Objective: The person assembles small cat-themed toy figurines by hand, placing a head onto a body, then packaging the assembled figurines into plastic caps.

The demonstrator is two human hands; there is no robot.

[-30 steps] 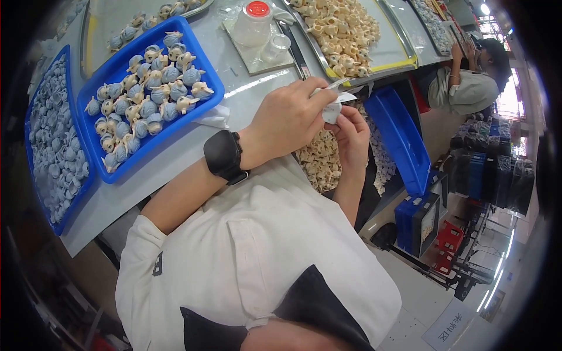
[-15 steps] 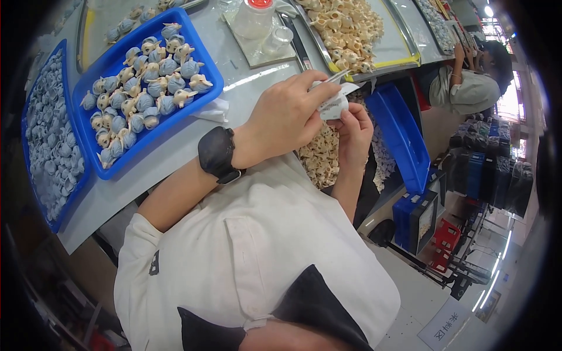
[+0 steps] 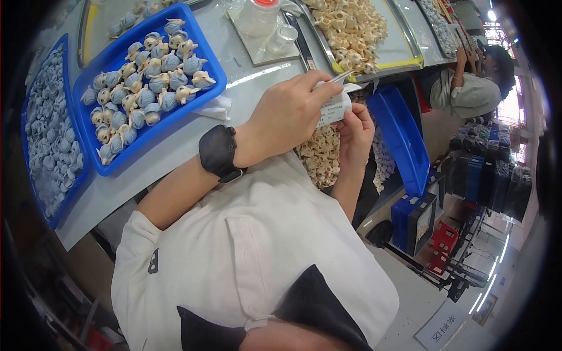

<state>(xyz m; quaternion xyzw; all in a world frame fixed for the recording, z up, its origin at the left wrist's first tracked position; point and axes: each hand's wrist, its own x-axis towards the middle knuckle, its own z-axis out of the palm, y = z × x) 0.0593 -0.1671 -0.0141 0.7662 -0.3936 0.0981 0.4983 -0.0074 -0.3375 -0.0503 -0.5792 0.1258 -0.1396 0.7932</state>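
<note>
Over the surface (image 3: 175,149) edge, the left hand (image 3: 293,114) pinches a thin brush (image 3: 339,76) against the small white figurine (image 3: 335,109) gripped by the right hand (image 3: 354,131); short, steady strokes seem best.

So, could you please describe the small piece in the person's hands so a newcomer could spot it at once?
Start at the grey worktable and the blue tray of wrapped figurines. At the table's near edge the left hand and right hand meet around a small white piece. Unlike the trayed pieces, it is white and off the table.
</note>
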